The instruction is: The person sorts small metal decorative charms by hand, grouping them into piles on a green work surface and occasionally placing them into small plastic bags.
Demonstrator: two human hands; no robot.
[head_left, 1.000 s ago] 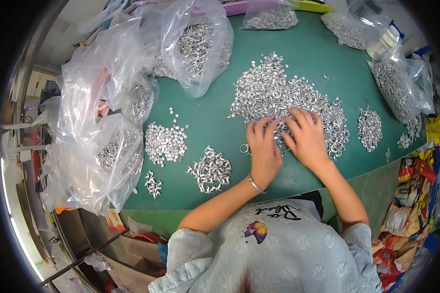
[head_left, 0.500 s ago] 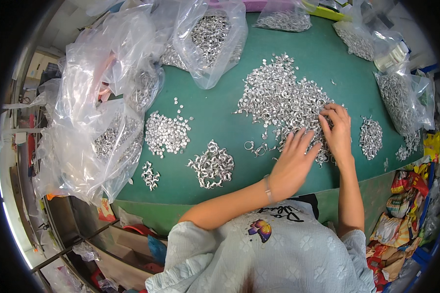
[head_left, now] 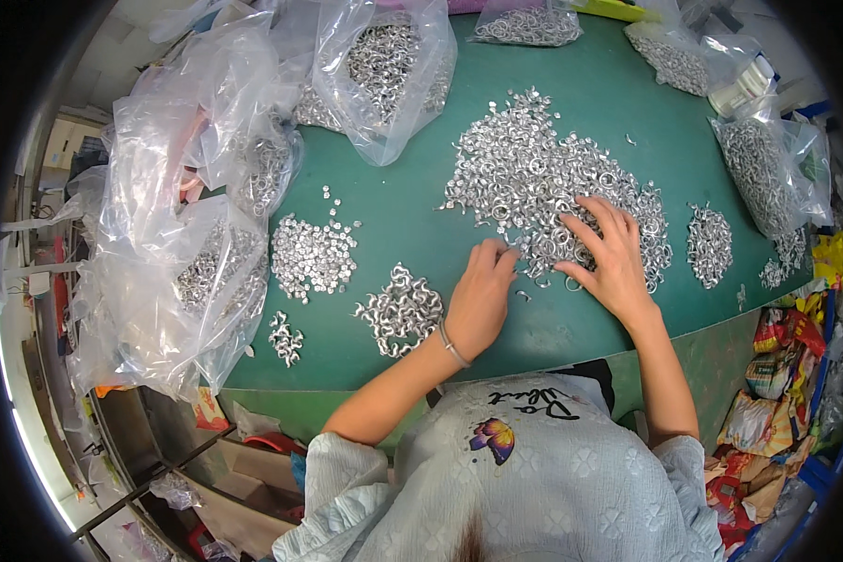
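A large heap of small silver metal pieces (head_left: 525,169), rings and curved bits mixed, lies on the green tabletop. At its lower left edge is my left hand (head_left: 478,300), fingers bent and drawn together; whatever is in them is hidden. My right hand (head_left: 613,267) rests on the heap's near side, fingers spread and fingertips among the pieces. Left of my left hand sits a small pile of curved silver pieces (head_left: 398,309). Farther left are a pile of small chunky silver pieces (head_left: 314,258) and a little cluster of curved ones (head_left: 286,339).
Another small silver pile (head_left: 710,245) lies right of my right hand. Clear plastic bags of metal parts stand along the left (head_left: 173,234), at the back (head_left: 384,84) and at the right (head_left: 757,169). The table's near edge (head_left: 712,328) curves past my body.
My left hand has moved left, from the heap's front to its lower left edge, and its fingers have drawn together. My right hand has shifted left across the heap. The view has shifted slightly.
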